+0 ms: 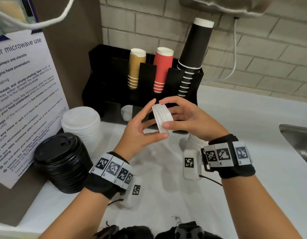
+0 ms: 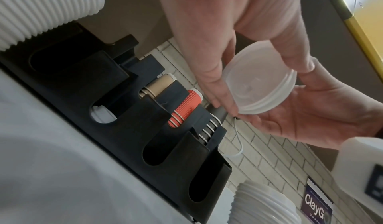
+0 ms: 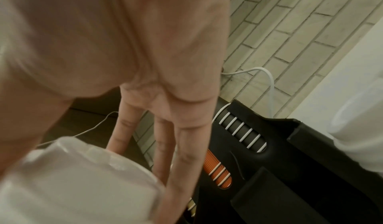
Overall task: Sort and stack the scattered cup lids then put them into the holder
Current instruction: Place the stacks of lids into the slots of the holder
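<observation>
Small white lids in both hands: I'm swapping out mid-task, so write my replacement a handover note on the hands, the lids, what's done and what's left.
Left hand and right hand together hold a short stack of small white lids on edge in front of the black holder.
Done: a few white lids sit in a lower holder slot.
Left: slot the held stack; the tall white lid stack, black lid stack and another white stack wait on the counter.
</observation>
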Demonstrator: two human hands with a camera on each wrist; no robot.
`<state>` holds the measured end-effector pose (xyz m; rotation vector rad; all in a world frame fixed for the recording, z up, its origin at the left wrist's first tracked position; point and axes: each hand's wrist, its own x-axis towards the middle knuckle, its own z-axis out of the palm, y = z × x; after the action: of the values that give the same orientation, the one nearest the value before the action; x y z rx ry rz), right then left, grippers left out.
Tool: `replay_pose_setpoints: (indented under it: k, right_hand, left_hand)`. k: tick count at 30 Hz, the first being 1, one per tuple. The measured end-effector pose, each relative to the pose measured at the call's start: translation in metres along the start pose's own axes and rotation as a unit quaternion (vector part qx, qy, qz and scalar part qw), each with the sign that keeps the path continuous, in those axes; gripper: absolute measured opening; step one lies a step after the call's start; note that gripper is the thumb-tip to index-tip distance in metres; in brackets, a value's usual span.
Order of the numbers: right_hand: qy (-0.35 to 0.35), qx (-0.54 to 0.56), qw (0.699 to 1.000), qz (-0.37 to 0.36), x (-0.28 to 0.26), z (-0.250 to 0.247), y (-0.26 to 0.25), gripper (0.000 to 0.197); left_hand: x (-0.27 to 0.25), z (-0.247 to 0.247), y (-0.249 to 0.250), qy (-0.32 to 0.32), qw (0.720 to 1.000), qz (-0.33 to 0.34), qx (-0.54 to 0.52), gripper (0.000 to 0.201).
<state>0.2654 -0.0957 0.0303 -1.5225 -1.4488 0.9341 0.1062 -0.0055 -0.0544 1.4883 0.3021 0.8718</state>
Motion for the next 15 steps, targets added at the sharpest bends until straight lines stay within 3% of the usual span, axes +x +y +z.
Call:
replay_pose_setpoints:
  k: [15]
  right_hand:
    - [0.043,-0.056,0.997,-0.036,0.012,0.011,0.0,0.063]
  left_hand:
    - [0.001,-0.003,0.002,0.037,0.998,-0.005,0.052,0.094]
